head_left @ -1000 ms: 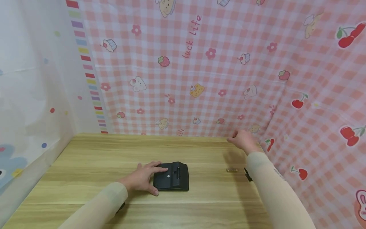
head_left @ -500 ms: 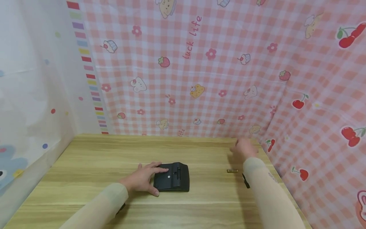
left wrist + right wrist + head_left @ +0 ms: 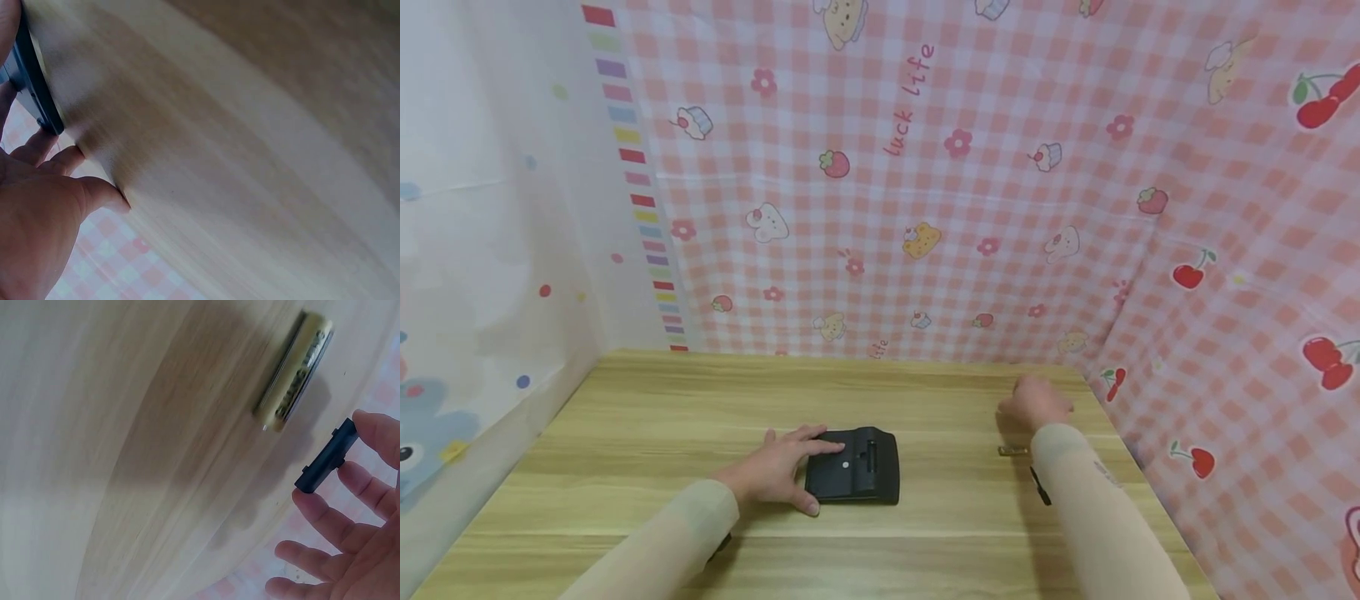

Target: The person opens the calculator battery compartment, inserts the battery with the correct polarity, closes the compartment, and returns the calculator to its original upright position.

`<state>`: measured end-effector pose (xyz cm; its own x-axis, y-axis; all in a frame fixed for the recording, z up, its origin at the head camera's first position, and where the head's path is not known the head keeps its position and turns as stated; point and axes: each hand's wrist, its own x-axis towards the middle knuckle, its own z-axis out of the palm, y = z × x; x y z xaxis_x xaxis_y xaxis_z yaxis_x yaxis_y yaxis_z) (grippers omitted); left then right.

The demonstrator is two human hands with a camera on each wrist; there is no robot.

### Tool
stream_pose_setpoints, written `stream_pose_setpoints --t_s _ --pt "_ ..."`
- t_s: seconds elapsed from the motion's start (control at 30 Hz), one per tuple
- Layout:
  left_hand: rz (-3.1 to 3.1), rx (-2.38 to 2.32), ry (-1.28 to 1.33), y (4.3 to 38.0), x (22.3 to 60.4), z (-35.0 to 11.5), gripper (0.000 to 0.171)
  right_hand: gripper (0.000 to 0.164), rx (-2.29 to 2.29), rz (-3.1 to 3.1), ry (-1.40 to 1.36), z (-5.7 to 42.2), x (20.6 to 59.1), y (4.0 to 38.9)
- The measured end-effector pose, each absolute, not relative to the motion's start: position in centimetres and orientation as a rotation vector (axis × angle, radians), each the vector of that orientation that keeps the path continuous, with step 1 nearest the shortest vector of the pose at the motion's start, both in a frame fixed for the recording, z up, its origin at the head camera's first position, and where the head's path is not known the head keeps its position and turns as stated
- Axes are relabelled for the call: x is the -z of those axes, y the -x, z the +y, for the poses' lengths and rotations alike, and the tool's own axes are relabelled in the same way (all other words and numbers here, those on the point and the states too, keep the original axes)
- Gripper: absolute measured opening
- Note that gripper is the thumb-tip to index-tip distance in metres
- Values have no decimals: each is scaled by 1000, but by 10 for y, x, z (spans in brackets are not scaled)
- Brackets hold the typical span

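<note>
A flat black device, resembling a calculator lying face down (image 3: pixel 839 486), rests on the table with a narrow battery slot (image 3: pixel 872 456) exposed on its raised part. My left hand (image 3: pixel 769 472) rests on its left end, index finger stretched over the top and thumb by the near edge. Between thumb and fingertips, my right hand (image 3: pixel 365 547) pinches a small black battery cover (image 3: pixel 326 457) with little tabs. The cover is hidden in the head view. A gold battery (image 3: pixel 294 372) lies on the table near that hand, apart from it.
The wooden table (image 3: pixel 775 383) meets a pink checked cloth (image 3: pixel 865 208) at the back. Another stretch of printed cloth hangs along the right edge, and a white one along the left. A black strap (image 3: pixel 1040 486) sits at the right wrist.
My right hand has come down and nearer from the back right, toward the battery, with its forearm shifting left. The left hand and the black device stay put.
</note>
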<state>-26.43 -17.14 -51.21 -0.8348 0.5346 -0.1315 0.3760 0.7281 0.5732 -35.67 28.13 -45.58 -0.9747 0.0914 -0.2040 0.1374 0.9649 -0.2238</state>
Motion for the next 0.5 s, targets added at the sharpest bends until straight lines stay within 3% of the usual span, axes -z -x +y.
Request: stream_pose_setpoints --t_s 0.1,0.5 --pt "2643 -792 -714 264 512 -171 96 53 317 2913 -162 274 458 357" --pt "2643 -802 -716 263 511 -171 96 57 247 2949 -190 265 473 359"
